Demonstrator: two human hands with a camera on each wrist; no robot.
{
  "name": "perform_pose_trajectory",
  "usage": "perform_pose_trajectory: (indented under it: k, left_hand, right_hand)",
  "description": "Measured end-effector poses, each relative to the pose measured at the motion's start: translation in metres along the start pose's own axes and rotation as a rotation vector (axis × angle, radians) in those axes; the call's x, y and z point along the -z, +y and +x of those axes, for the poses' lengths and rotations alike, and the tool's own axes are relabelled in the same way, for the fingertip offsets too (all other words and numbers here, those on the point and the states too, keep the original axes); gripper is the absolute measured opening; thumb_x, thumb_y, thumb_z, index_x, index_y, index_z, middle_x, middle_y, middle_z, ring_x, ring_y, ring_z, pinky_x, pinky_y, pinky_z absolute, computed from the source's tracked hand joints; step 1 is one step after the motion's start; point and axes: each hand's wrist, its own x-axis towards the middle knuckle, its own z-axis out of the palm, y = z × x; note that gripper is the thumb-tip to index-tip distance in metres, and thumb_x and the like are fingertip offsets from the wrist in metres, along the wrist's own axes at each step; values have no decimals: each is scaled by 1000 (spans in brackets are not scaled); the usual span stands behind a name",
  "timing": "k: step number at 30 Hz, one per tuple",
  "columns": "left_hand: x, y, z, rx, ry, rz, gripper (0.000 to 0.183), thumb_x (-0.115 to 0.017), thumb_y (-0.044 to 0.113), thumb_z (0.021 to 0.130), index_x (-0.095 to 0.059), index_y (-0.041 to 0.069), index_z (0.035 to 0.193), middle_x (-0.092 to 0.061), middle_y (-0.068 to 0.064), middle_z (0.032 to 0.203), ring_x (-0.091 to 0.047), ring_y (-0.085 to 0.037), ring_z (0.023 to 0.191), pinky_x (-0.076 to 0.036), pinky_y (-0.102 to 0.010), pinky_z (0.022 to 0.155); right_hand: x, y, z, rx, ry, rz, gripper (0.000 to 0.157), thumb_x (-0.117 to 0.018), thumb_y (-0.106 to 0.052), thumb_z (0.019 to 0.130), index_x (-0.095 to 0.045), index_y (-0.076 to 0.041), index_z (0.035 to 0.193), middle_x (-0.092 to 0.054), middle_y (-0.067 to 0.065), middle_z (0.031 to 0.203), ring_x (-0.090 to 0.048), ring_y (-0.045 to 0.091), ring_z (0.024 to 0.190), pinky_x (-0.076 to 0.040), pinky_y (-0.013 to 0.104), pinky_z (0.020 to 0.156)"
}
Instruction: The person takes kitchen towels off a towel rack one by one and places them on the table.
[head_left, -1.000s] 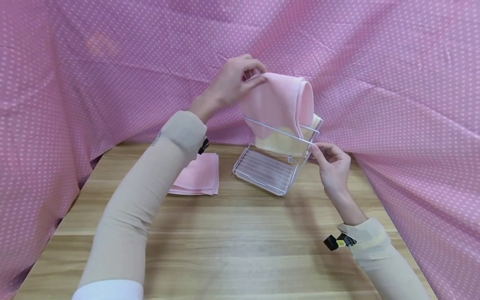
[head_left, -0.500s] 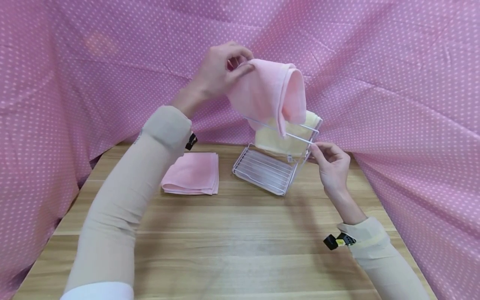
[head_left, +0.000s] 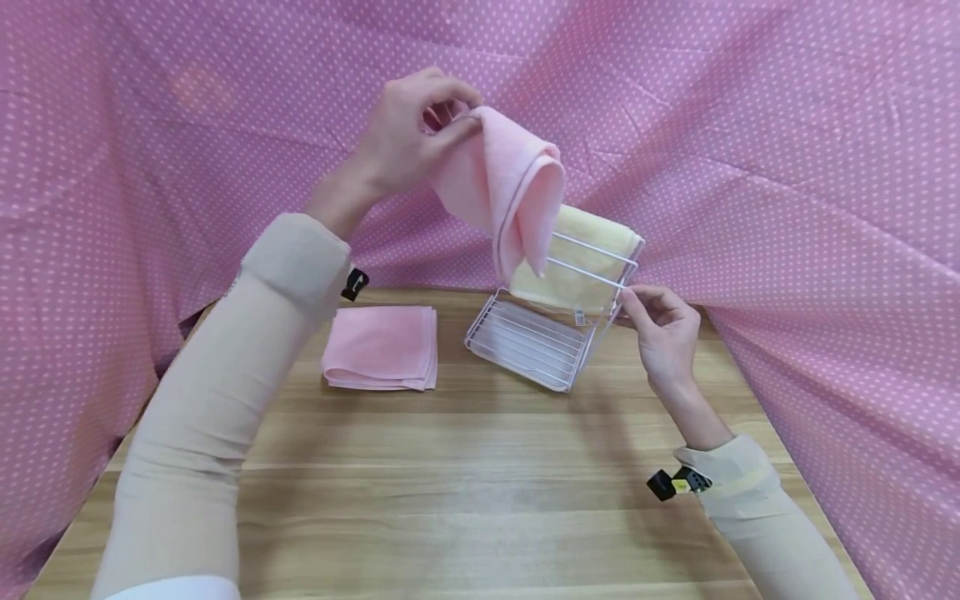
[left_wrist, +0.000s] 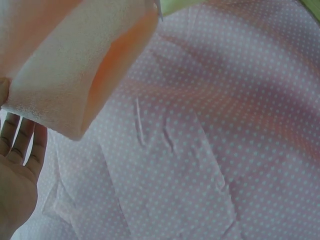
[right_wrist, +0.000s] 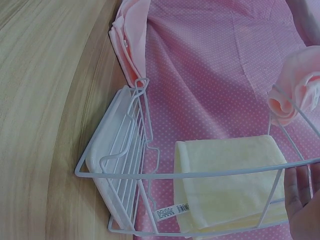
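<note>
High at the back, my left hand (head_left: pixel 412 137) pinches a folded pink towel (head_left: pixel 517 175) by its upper edge. The towel hangs down in a loose loop, in front of the left part of a white wire rack (head_left: pixel 592 273). In the left wrist view the towel (left_wrist: pixel 65 65) droops past the fingers. My right hand (head_left: pixel 667 333) grips the rack's upright on its right side. Over the rack's rear bar hangs a pale yellow towel (head_left: pixel 600 242) with a small label low on it; the right wrist view shows this yellow towel (right_wrist: pixel 230 175) more fully.
A folded pink towel (head_left: pixel 382 346) lies on the wooden table (head_left: pixel 480 500) left of the rack. The rack's base holds a white tray (head_left: pixel 528 337) under its wires. Pink dotted cloth (head_left: pixel 262 125) hangs behind and at both sides.
My left hand has moved left and up, carrying the pink towel away from the rack's bars. More of the yellow towel shows now. My right hand stays on the rack.
</note>
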Motion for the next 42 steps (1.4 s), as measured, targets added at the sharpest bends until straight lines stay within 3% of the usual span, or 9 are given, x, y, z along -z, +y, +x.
perform_pose_trajectory:
  k: [4, 9, 30, 35, 38, 42]
  left_hand:
    - [7, 0, -2, -10, 0, 15, 22, -72, 20, 101, -77, 3, 114, -65, -4, 96, -56, 0, 87, -55, -17, 86]
    - [16, -4, -6, -14, 18, 22, 21, -73, 19, 101, -77, 2, 112, -65, -2, 94, -55, 2, 83, -52, -15, 81]
    - [55, -22, -50, -11, -22, 186, 20, -73, 17, 100, -76, 2, 113, -72, -17, 100, -49, 10, 82, -47, -9, 78]
    - [60, -25, -63, -14, -60, 225, 21, -73, 17, 100, -75, 1, 113, -73, -17, 102, -58, -6, 87, -45, -8, 78]
    - [62, -29, -73, -17, -94, 249, 20, -73, 17, 100, -75, 2, 114, -73, -17, 103, -64, -19, 90, -44, -9, 78]
    - [61, -34, -88, -26, -121, 264, 19, -74, 16, 99, -76, 3, 113, -74, -16, 102, -67, -24, 90, -44, -9, 77]
  right_hand:
    - [0, -1, 0, 4, -3, -4, 15, -72, 5, 95, -77, -9, 92, -77, -1, 82, -75, 9, 72, -65, 24, 68]
    - [-1, -3, -1, 1, -3, -4, 15, -73, 4, 95, -77, -10, 92, -76, -2, 82, -74, 9, 72, -65, 24, 68]
    - [-3, -3, -1, -12, 6, -21, 20, -69, 9, 96, -76, -10, 92, -76, -2, 81, -74, 9, 70, -65, 24, 68]
    - [-3, -3, -1, -12, 3, -17, 18, -70, 7, 96, -77, -10, 92, -76, -2, 81, -75, 9, 71, -65, 24, 68]
    - [-2, -3, -1, -9, -7, -27, 8, -74, 2, 95, -76, -6, 94, -76, -1, 82, -74, 9, 72, -65, 25, 69]
    - [-1, -3, -1, -1, -16, -40, 5, -79, -4, 93, -75, -1, 97, -76, 1, 84, -74, 9, 73, -65, 26, 70]
